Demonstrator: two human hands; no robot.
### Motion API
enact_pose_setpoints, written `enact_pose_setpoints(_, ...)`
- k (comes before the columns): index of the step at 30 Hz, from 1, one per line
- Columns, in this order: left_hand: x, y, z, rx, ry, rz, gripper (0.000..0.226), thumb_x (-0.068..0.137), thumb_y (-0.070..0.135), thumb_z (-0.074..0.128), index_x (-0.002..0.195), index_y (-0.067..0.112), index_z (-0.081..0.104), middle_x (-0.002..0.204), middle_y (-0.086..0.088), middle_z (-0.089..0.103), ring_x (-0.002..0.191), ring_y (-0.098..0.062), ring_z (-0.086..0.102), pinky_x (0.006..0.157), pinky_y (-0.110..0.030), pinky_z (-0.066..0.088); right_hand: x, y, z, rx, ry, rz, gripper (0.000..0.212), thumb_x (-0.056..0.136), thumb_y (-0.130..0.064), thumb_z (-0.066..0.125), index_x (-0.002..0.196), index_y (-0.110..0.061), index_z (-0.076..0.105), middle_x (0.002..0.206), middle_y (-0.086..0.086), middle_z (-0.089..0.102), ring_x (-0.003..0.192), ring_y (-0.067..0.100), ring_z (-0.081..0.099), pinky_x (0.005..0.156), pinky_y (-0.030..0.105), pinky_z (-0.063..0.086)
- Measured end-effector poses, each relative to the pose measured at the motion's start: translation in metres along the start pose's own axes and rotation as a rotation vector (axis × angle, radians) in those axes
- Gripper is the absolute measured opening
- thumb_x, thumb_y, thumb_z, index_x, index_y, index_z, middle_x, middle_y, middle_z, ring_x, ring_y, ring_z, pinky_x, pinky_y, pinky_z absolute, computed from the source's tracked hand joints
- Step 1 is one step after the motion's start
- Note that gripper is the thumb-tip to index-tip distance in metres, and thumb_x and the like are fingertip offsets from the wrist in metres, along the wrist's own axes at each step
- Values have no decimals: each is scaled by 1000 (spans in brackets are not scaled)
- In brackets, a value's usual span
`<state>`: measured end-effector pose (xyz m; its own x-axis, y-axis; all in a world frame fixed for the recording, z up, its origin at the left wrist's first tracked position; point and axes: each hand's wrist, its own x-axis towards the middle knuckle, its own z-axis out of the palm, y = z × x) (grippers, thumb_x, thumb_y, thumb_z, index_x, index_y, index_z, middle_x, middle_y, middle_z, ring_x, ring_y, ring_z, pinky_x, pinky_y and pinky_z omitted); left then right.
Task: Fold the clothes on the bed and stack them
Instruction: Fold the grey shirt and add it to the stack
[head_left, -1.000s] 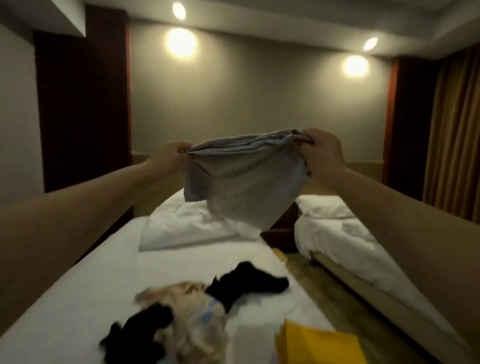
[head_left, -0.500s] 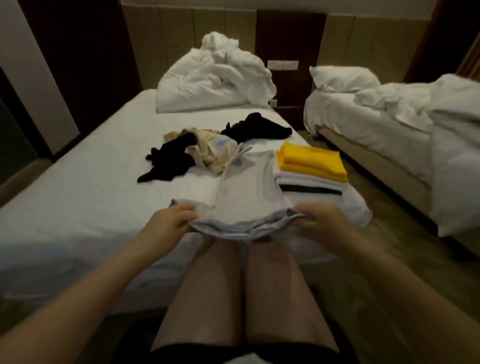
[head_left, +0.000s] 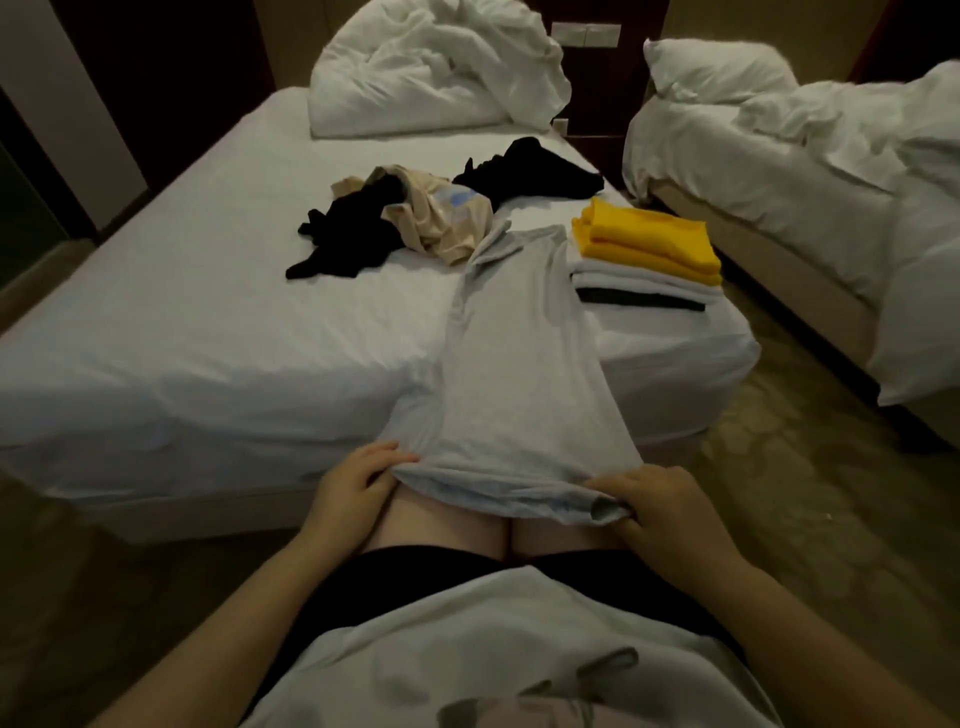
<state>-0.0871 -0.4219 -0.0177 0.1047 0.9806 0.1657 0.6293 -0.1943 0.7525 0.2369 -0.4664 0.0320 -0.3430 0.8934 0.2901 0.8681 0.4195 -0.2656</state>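
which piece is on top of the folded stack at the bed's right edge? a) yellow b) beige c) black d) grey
a: the yellow garment lies folded on top of the stack, with white and dark pieces under it; the grey shirt is spread on the bed, held at its near hem by the left hand and right hand.

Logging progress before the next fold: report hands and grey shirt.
Left hand and right hand grip grey shirt by near hem. Shirt flat lengthwise on bed, hem over edge. Folded stack beside it; nothing on it.
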Motion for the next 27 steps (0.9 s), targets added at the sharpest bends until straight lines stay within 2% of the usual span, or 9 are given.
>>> enact_pose_setpoints(3, 3, 8, 3, -147, -23, -17, 28, 75, 38, 52, 98, 52, 58, 122, 6, 54, 118, -9, 48, 96, -20, 33, -1, -4, -2, -56, -2, -15, 33, 70, -37, 47, 88, -30, 73, 67, -8, 67, 57, 19, 60, 50, 32, 42)
enact_pose_setpoints(8, 16, 17, 12, -213, -35, -80, 67, 62, 45, 48, 123, 18, 51, 123, 5, 44, 117, -11, 42, 94, -13, 29, -1, -10, -3, -158, -25, -58, 46, 67, -45, 47, 103, -26, 67, 77, -4, 64, 67, 23, 59, 57, 33, 44)
enact_pose_setpoints(12, 25, 5, 13, -291, -33, -191, 57, 76, 24, 51, 132, 14, 48, 133, -2, 45, 121, -13, 42, 97, -20, 32, 11, -20, -1, -185, -143, -199, 44, 69, -37, 58, 112, -30, 64, 104, -4, 63, 91, 20, 57, 71, 34, 48)
enact_pose_setpoints(16, 30, -8, 17, -341, 62, -266, 39, 90, -6, 47, 126, 5, 55, 132, -14, 52, 121, -22, 48, 99, -25, 36, 18, -24, -5, -34, -300, -140, 22, 81, -25, 52, 96, -21, 68, 93, -4, 68, 89, 17, 59, 73, 25, 39)
enact_pose_setpoints(19, 33, -21, 18, -349, 99, -327, 33, 90, -6, 46, 118, 3, 61, 124, -15, 58, 118, -28, 52, 98, -31, 40, 9, -17, -11, 62, -261, -133, 24, 84, -32, 46, 86, -23, 68, 84, -7, 68, 81, 11, 59, 71, 21, 36)
enact_pose_setpoints(21, 37, -21, 14, -324, 165, -332, 31, 88, -10, 45, 108, 4, 65, 115, -14, 63, 112, -33, 57, 90, -29, 43, 3, -14, -9, 116, -257, -145, 20, 84, -30, 55, 95, -27, 71, 93, -14, 70, 87, 0, 57, 77, 16, 39)
enact_pose_setpoints(23, 44, -12, 5, -228, 293, -256, 32, 85, -12, 46, 101, 7, 67, 107, -10, 64, 107, -35, 59, 84, -22, 39, 1, -13, -7, 138, -297, -129, 28, 83, -30, 57, 108, -30, 69, 106, -19, 67, 98, -4, 53, 86, 17, 39)
enact_pose_setpoints(25, 53, 14, -8, -4, 430, -31, 27, 85, -7, 49, 100, 2, 69, 113, -9, 63, 111, -29, 57, 88, -17, 36, 3, -13, -7, 96, -342, -127, 31, 83, -34, 53, 111, -31, 67, 111, -20, 65, 104, 1, 55, 90, 25, 43)
enact_pose_setpoints(27, 63, 52, -18, 13, 350, 232, 24, 89, 6, 51, 100, 9, 71, 119, 0, 62, 112, -17, 55, 99, -23, 36, 4, -15, -8, 47, -369, -144, 33, 84, -37, 50, 111, -31, 67, 113, -20, 64, 106, 5, 54, 92, 30, 44)
